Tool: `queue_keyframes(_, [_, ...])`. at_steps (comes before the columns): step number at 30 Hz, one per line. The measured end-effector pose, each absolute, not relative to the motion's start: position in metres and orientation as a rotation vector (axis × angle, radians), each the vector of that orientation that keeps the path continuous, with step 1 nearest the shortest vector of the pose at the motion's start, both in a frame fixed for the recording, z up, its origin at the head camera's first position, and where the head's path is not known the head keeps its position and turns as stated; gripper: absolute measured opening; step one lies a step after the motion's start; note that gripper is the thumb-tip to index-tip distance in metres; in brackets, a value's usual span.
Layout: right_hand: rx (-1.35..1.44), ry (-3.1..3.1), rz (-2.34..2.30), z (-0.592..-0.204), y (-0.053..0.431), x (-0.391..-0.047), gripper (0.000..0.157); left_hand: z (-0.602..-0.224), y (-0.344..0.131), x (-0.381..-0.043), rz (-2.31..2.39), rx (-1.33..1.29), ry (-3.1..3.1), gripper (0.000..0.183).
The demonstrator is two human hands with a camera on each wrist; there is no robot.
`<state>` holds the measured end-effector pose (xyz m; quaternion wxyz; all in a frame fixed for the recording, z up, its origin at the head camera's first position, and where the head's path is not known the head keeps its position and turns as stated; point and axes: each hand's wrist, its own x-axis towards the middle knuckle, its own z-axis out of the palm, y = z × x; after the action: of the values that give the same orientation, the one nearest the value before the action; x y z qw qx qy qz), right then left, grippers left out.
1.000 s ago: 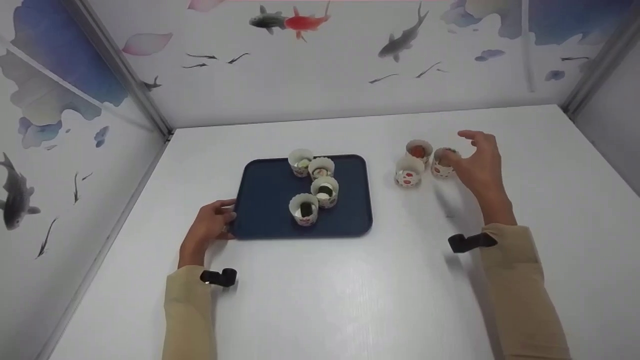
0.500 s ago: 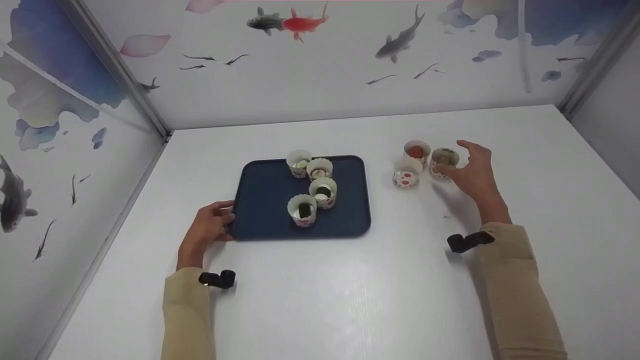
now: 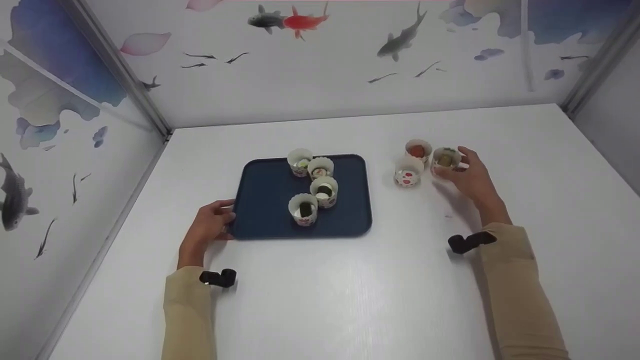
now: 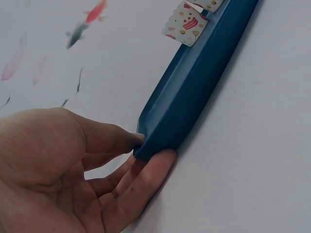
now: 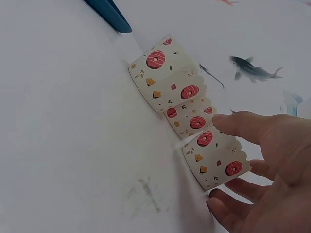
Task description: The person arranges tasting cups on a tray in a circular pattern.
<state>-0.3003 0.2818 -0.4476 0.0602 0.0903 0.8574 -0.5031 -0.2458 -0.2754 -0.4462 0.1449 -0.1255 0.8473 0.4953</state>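
My left hand (image 3: 206, 225) holds the left edge of a dark blue tray (image 3: 265, 192). In the left wrist view the thumb lies on the tray's rim and other fingers reach under it. On the tray stand several white paper baking cups with food pieces inside, such as the front cup (image 3: 303, 212) with a dark-wrapped piece. At the right, my right hand (image 3: 472, 180) has its thumb and fingers around a paper baking cup (image 5: 214, 160) printed with doughnuts. A brownish-green food piece (image 3: 444, 160) lies inside that cup.
Beside the gripped cup stand a baking cup with a red piece (image 3: 417, 151) and another baking cup (image 3: 408, 176) in front of it. The white table (image 3: 320, 295) meets printed wall panels (image 3: 340, 80) at the back and left.
My right hand has come down and its thumb and fingers have closed in around the right-hand cup. The left hand and tray have stayed put.
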Motion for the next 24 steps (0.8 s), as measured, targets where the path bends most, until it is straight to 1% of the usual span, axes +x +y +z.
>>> queue_keyframes(3, [0.280, 2.591, -1.516, -0.4492, 0.2821, -0.3012, 0.104, -0.4457, -0.2759, -0.2453, 1.427, -0.361, 2.445, 0.048])
queue_keyframes(12, [0.282, 2.607, -1.551, -0.4512, 0.2793, -0.2994, 0.097, -0.4477, -0.2766, -0.2452, 1.431, -0.363, 2.446, 0.049])
queue_keyframes(17, [0.285, 2.624, -1.537, -0.4526, 0.2800, -0.2993, 0.099, -0.4467, -0.2762, -0.2460, 1.450, -0.371, 2.432, 0.048])
queue_keyframes(24, [0.330, 2.649, -1.515, -0.4522, 0.2767, -0.2992, 0.097, -0.4467, -0.2760, -0.2462, 1.454, -0.365, 2.440, 0.048])
